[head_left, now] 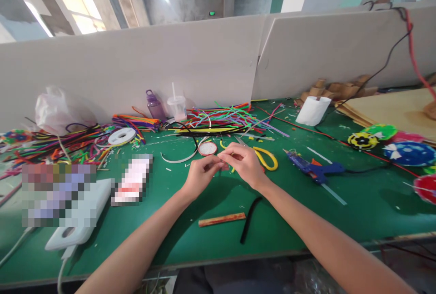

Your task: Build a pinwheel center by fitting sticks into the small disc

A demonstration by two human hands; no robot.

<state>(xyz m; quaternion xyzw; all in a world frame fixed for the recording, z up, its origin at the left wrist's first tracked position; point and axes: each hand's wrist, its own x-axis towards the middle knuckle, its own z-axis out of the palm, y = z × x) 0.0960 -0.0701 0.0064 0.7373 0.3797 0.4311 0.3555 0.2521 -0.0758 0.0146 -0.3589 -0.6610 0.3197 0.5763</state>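
Observation:
My left hand [201,176] and my right hand [243,163] meet fingertip to fingertip above the green table [184,244]. Both are closed in a pinch, and what lies between the fingers is too small to make out. Just beyond them sits a small round dish [207,149] with a red rim and white contents. Yellow-handled scissors [271,159] lie beside my right hand, partly covered by it. Nearer the table's front edge are a reddish-brown stick [222,219] and a black strip [250,221].
A blue glue gun [315,169] lies to the right, with colourful round pieces [409,153] beyond. Pipe cleaners [221,119], a purple bottle [156,106] and a lidded cup [177,108] stand or lie at the back. Phones and a white power bank [73,235] are left.

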